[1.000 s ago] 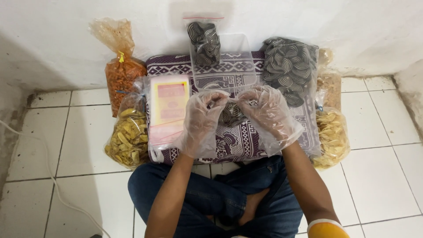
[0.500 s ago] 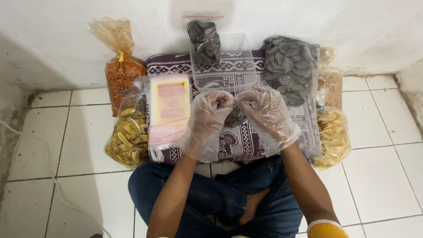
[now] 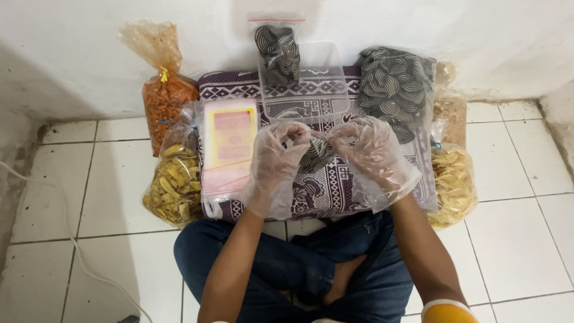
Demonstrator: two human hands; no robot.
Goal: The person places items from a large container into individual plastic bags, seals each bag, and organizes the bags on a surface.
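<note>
Far left against the wall, a tied bag of orange snacks [image 3: 165, 98] above a bag of yellow chips [image 3: 175, 185], then a stack of pink-and-yellow labelled pouches [image 3: 229, 146] on the purple patterned cushion [image 3: 326, 191]. At centre, left hand [image 3: 276, 164] and right hand [image 3: 373, 155] in loose clear gloves, fingertips pinching the top edge of a small clear bag of dark spiral crackers [image 3: 315, 157] held between them just above the cushion — apparently mid-seal, likely calling for an even press along the strip. Behind, a filled pouch [image 3: 278, 54] by a clear tub [image 3: 311, 90]; rightward, a large spiral-cracker bag [image 3: 394, 90] and more chips [image 3: 451, 185].
</note>
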